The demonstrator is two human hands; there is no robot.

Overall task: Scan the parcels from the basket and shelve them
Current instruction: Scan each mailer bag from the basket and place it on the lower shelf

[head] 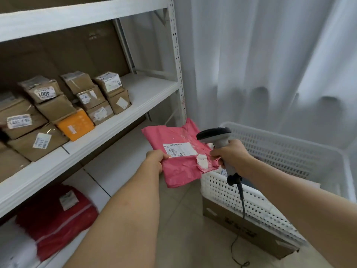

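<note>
Pink mailer (180, 161): soft, light, likely slick. My left hand (154, 160) pinches its edge; right hand (229, 153) grips scanner (216, 138). Best held flat.

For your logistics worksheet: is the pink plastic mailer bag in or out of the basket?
Out: the left hand holds the pink plastic mailer bag beside the white basket.

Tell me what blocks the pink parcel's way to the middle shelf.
Nothing visible does. The pink parcel, pinched by the left hand, hangs in open air right of the shelf. Boxes fill the shelf's left part; its right end shows bare board.
</note>
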